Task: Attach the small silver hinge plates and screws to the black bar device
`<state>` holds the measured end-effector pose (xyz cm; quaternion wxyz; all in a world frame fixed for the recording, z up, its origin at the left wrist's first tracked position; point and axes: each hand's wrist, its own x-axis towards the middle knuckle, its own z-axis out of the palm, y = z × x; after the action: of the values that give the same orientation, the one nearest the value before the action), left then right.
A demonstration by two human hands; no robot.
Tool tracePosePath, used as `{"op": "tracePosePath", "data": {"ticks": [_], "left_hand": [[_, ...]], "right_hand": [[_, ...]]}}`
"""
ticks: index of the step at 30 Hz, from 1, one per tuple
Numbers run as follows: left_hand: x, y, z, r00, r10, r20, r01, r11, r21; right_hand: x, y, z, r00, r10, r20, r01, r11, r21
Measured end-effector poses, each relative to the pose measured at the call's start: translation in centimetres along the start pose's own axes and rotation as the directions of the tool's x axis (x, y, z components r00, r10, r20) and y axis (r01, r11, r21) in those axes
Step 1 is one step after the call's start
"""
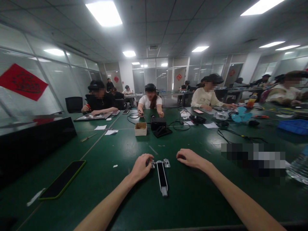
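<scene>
A narrow piece with a black face and a silver-white frame (163, 178) lies on the green table in front of me, its end toward me tapering to a pale tip. At its far end sit small metal brackets, the right one (166, 163) in plain view. My left hand (142, 166) has its fingers curled round the left bracket (153, 164), which they partly hide. To the right, apart from the piece, my right hand (190, 158) rests on the table. Its fingers are loosely bent with a gap by the thumb, and nothing shows in them.
A green-edged phone (64, 179) lies at left beside a dark panel (36, 147). Ahead are a small box (141, 129), a black device (158, 124) and a screwdriver (88, 137). Cables (237, 136), a blue tray (293, 126) and a clear bottle (299, 168) are at right. Several people sit across.
</scene>
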<state>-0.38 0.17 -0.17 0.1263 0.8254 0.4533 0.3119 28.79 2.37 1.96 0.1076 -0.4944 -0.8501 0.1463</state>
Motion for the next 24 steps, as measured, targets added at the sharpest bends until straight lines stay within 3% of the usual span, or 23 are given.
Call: {"op": "tracePosePath", "data": {"ticks": [4, 10, 14, 18, 24], "left_hand": [[-0.1, 0.7, -0.2, 0.999, 0.026, -0.020, -0.025, 0.999, 0.046], [-0.7, 3.0, -0.7, 0.996, 0.087, 0.006, -0.087, 0.993, -0.075], [-0.9, 4.0, -0.4, 0.999, 0.053, 0.003, -0.051, 0.977, -0.209], [-0.7, 4.2, -0.2, 1.000, -0.028, -0.002, 0.026, 0.953, -0.301], [-0.6, 4.2, -0.5, 0.996, -0.057, 0.067, 0.079, 0.909, -0.409]], "right_hand": [[0.2, -1.4, 0.5, 0.986, -0.099, -0.136, 0.105, 0.993, 0.044], [-0.1, -6.2, 2.2, 0.871, -0.289, -0.397, 0.361, 0.925, 0.117], [-0.1, -8.2, 4.0, 0.824, -0.310, -0.475, 0.428, 0.890, 0.161], [0.1, -8.3, 5.1, 0.784, -0.284, -0.552, 0.443, 0.879, 0.178], [0.2, -8.1, 5.2, 0.783, -0.310, -0.538, 0.468, 0.865, 0.182]]}}
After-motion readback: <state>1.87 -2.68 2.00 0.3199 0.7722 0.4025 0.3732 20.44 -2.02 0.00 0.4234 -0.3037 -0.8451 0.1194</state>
